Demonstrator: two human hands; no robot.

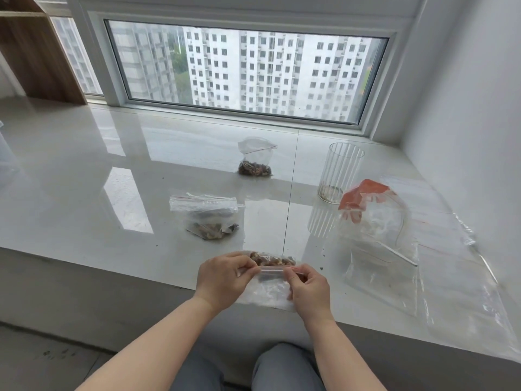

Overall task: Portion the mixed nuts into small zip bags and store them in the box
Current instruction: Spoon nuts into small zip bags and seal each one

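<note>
I hold a small clear zip bag (270, 280) with mixed nuts at its far end, lying at the front edge of the glossy white sill (84, 165). My left hand (222, 277) pinches the left end of its zip strip, and my right hand (310, 289) pinches the right end. A second small bag of nuts (208, 215) lies flat further back. A third bag of nuts (255, 158) stands upright near the window, its top open.
A ribbed clear glass (339, 172) with crumbs at its bottom stands right of centre. Beside it lies a large clear bag with an orange label (375, 218) on loose plastic sheets (456, 277). A wall runs along the right. A wooden shelf (36, 55) stands far left.
</note>
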